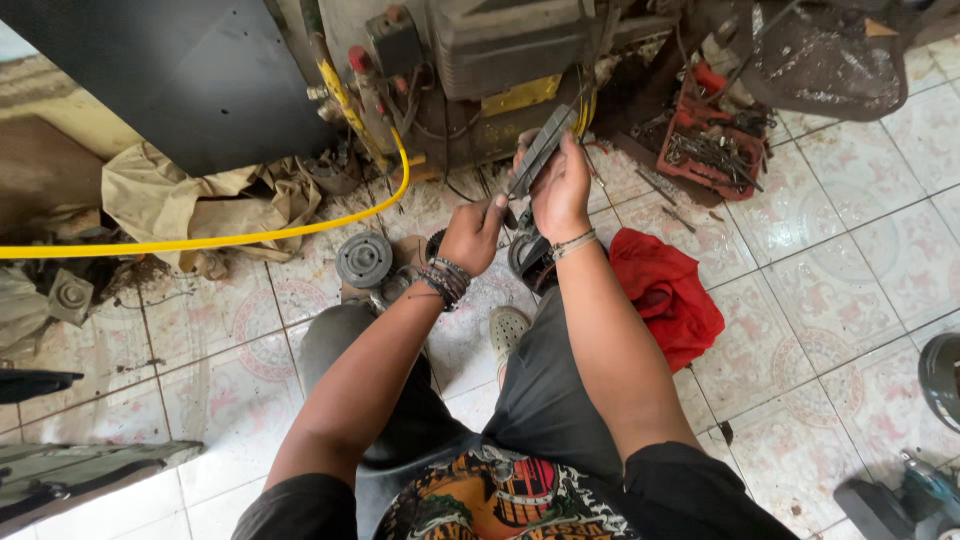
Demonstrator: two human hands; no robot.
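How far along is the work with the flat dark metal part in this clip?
Done: round parts, such as a grey pulley, already lie loose on the tiled floor. In hand: the right hand holds a flat dark metal part up, the left hand pinching its lower end. Left: the machine stands open beside the red tool tray and red cloth.

The right hand covers the far end of the dark flat part, possibly metal. A power tool is cut off at the lower right edge.
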